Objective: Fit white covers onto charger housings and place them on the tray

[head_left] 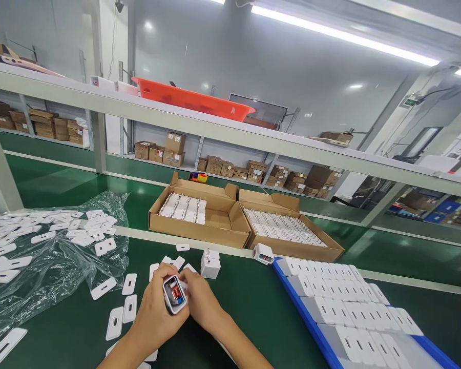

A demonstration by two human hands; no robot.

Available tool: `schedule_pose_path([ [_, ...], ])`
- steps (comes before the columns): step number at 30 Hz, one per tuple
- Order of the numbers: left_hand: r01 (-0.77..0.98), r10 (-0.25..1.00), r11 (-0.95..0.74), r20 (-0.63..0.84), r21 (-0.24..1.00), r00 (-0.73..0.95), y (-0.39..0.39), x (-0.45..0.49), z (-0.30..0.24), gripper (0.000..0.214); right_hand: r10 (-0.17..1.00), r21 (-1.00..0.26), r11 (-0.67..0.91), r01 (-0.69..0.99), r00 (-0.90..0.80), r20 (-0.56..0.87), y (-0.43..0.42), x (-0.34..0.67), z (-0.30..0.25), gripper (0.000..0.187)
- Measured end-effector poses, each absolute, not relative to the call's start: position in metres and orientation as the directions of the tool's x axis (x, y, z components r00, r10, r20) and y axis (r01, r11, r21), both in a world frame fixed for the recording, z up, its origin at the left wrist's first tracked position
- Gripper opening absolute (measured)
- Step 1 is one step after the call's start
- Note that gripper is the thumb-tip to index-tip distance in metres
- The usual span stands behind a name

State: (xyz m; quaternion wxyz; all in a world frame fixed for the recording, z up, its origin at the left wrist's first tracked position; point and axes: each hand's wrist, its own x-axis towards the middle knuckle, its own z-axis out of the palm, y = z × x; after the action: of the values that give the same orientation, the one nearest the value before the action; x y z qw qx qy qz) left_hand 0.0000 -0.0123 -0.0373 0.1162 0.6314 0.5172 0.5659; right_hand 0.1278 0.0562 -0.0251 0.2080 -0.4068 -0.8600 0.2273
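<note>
My left hand (153, 305) is wrapped round a white charger housing (180, 307). Its open end faces me, and red and blue electronic parts (175, 292) show inside. Close against the housing's right side is my right hand (203, 300), fingers curled in a pinch; a bit of white shows at its fingertips, too hidden to name. White cover plates (115, 323) with a slot lie loose around my left hand. Just beyond my right hand stand white chargers (210, 265) with metal prongs. Another open white housing (263, 253) lies on its side by the right carton.
Plastic film (69, 261) with many cover plates spreads over the left. At the back are a carton (200, 237) partly filled with white pieces and a fuller carton (303, 252). A blue tray (307, 320) holds rows of white chargers at right. A shelf beam (215, 128) crosses above.
</note>
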Motion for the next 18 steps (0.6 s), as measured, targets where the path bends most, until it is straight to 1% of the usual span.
schedule_pose_path([
  [2,0.541,0.797,-0.406,0.575,0.737,-0.186,-0.013,0.001,-0.035,0.041,0.825,-0.646,0.522,0.557,-0.521,0.218,0.056,0.131,-0.014,0.032],
  [4,0.56,0.817,-0.371,0.547,0.741,-0.183,-0.014,0.002,-0.033,0.043,0.842,-0.718,0.483,0.501,-0.489,0.226,0.051,0.136,0.0,0.029],
  [5,0.568,0.828,-0.361,0.535,0.74,-0.17,-0.015,0.002,-0.032,0.043,0.84,-0.745,0.469,0.474,-0.499,0.211,0.046,0.139,0.006,0.024],
  [7,0.58,0.844,-0.365,0.522,0.728,-0.124,-0.016,0.004,-0.031,0.041,0.822,-0.781,0.442,0.441,-0.548,0.156,0.035,0.143,0.017,0.006],
  [8,0.585,0.849,-0.375,0.52,0.72,-0.096,-0.017,0.004,-0.031,0.039,0.814,-0.775,0.437,0.457,-0.568,0.123,0.03,0.144,0.021,0.007],
  [10,0.59,0.856,-0.393,0.514,0.706,-0.045,-0.018,0.005,-0.031,0.036,0.805,-0.724,0.449,0.524,-0.589,0.073,0.021,0.146,0.027,0.023],
  [11,0.591,0.861,-0.399,0.508,0.701,-0.022,-0.018,0.006,-0.031,0.035,0.799,-0.688,0.467,0.555,-0.599,0.059,0.019,0.147,0.029,0.026],
  [13,0.59,0.871,-0.407,0.491,0.698,0.019,-0.019,0.007,-0.03,0.035,0.77,-0.63,0.516,0.58,-0.637,0.045,0.017,0.149,0.032,0.027],
  [15,0.594,0.875,-0.422,0.48,0.685,0.069,-0.02,0.007,-0.03,0.034,0.732,-0.599,0.561,0.571,-0.681,0.036,0.017,0.152,0.033,0.025],
  [18,0.612,0.86,-0.464,0.491,0.641,0.138,-0.022,0.01,-0.029,0.027,0.7,-0.54,0.614,0.576,-0.713,0.036,0.016,0.158,0.032,0.025],
])
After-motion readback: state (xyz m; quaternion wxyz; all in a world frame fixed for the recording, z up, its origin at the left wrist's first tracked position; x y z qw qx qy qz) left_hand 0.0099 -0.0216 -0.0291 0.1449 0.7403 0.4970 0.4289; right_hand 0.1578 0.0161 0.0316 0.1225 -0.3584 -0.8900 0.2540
